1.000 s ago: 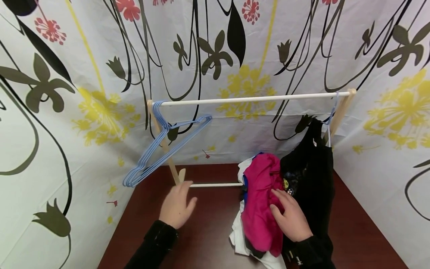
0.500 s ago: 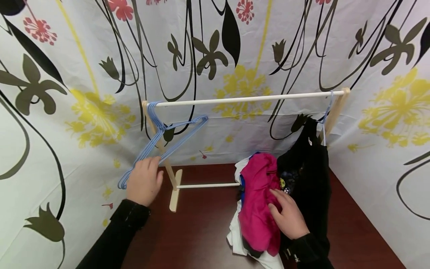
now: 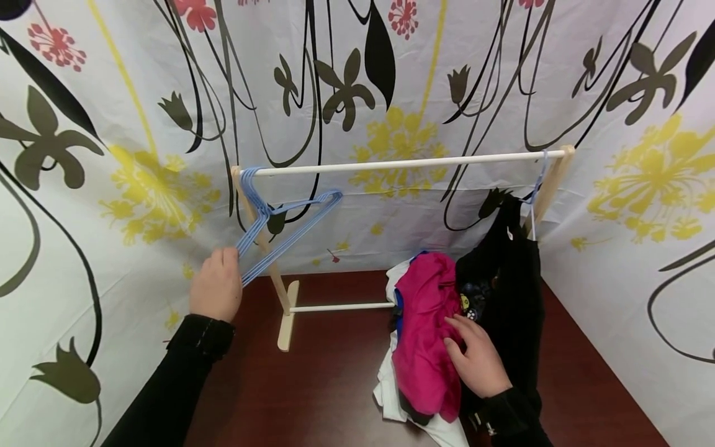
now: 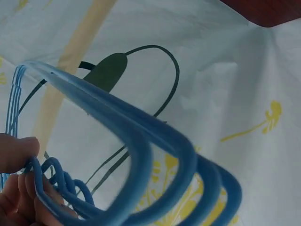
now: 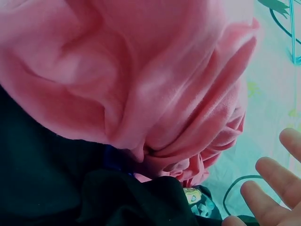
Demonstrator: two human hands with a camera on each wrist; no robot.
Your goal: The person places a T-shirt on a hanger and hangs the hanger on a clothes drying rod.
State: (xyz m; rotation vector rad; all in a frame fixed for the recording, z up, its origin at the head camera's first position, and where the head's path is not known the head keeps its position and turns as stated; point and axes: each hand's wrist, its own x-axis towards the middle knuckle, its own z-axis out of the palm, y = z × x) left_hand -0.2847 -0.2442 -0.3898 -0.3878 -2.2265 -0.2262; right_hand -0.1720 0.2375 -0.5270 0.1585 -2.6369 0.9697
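Observation:
Several blue hangers (image 3: 262, 214) hang bunched at the left end of the white rail (image 3: 413, 163). My left hand (image 3: 216, 285) grips them near their lower left corners; in the left wrist view the thumb and curled fingers pinch a blue hanger (image 4: 141, 162) at its bend. How many it holds, I cannot tell. My right hand (image 3: 479, 360) is over the right side of a bright pink garment (image 3: 427, 329), fingers relaxed and spread. In the right wrist view those fingers (image 5: 277, 181) hold nothing. Whether they touch the cloth is unclear.
Black clothing (image 3: 514, 298) hangs from a blue hanger at the rail's right end. White cloth (image 3: 388, 385) and dark and blue pieces lie beneath the pink garment. The rack's wooden foot (image 3: 287, 320) stands on the dark red table (image 3: 313, 397). A flowered curtain (image 3: 167, 62) encloses the sides.
My left hand has moved left from beside the rack's foot to the hangers and taken hold there. The right hand has stayed at the pink garment. The view has shifted slightly.

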